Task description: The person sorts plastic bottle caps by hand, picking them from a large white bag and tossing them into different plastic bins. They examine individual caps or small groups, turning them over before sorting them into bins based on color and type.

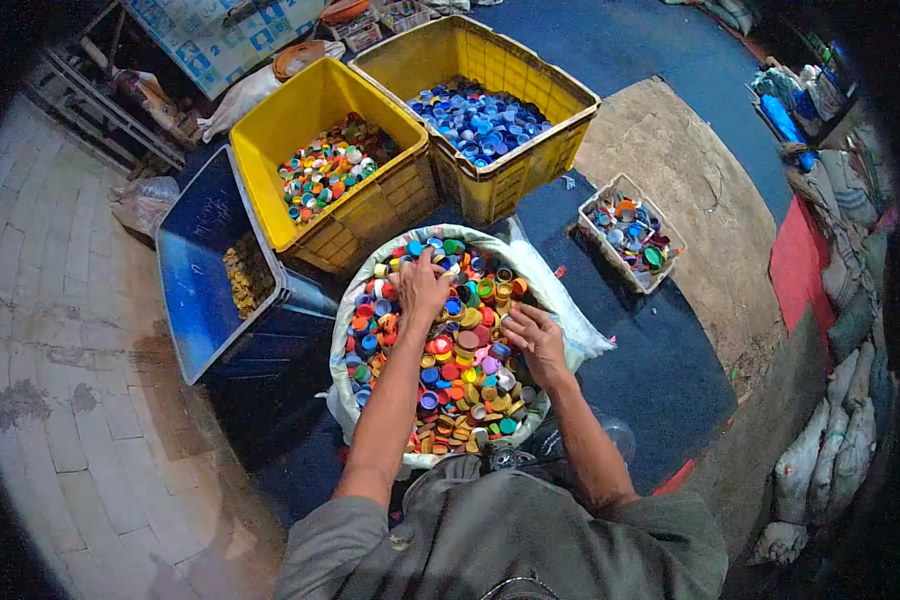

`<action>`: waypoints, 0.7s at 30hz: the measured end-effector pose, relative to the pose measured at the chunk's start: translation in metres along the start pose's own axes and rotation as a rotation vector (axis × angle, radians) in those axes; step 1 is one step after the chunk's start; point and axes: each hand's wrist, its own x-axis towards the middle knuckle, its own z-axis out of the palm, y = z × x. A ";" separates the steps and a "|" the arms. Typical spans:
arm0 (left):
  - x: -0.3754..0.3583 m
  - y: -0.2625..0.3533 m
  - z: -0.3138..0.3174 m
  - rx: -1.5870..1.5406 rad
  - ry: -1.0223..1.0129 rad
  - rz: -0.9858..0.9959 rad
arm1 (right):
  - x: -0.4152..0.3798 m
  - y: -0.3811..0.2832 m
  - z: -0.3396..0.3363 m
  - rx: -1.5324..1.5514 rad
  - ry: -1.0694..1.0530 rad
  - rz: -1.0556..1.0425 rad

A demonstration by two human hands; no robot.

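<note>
A round container lined with a white sack (342, 385) stands in front of the body, full of mixed bottle caps (450, 372). Over its upper part, my left hand (422, 290) reaches in among the caps, fingers bent down; whether it grips one is too small to tell. My right hand (537, 342) is at the right side of the heap, its fingers slightly curled and apart near brown and orange caps, with nothing visible between them.
Ahead stand a blue bin (195, 290) with yellowish caps, a yellow bin (255, 150) with mixed caps and another yellow bin (400, 65) with blue caps. A small white basket (620, 262) sits to the right. Filled sacks (840, 450) line the far right.
</note>
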 end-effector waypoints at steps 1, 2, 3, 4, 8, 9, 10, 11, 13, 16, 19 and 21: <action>0.000 -0.001 0.000 -0.024 0.000 0.006 | 0.001 0.004 -0.001 -0.040 -0.006 0.000; 0.000 -0.002 0.001 -0.048 0.000 0.010 | 0.004 0.009 -0.004 -0.032 -0.013 0.014; -0.001 -0.004 0.000 -0.067 0.030 0.022 | 0.004 0.010 -0.003 -0.074 -0.009 0.015; -0.001 -0.006 0.000 -0.085 0.061 0.033 | 0.005 0.012 -0.001 -0.115 -0.008 0.015; -0.004 -0.010 -0.015 -0.471 0.121 0.027 | 0.012 0.022 0.005 -0.412 -0.044 -0.112; -0.006 -0.015 -0.014 -0.607 0.111 -0.018 | 0.013 0.023 0.008 -0.506 -0.068 -0.167; -0.009 -0.020 -0.014 -0.742 0.101 -0.063 | 0.014 0.023 0.011 -0.632 -0.061 -0.224; -0.013 -0.025 -0.013 -0.878 0.092 -0.108 | 0.016 0.023 0.013 -0.759 -0.054 -0.280; -0.024 -0.019 -0.037 -1.050 0.071 -0.204 | 0.018 0.020 0.021 -1.012 -0.042 -0.397; -0.040 -0.020 -0.052 -1.483 0.064 -0.319 | 0.025 0.026 0.025 -1.136 -0.087 -0.606; -0.058 -0.014 -0.077 -1.754 -0.028 -0.427 | 0.029 0.027 0.031 -1.210 -0.125 -0.650; -0.071 -0.016 -0.076 -1.870 0.025 -0.497 | 0.028 0.021 0.039 -1.242 -0.169 -0.607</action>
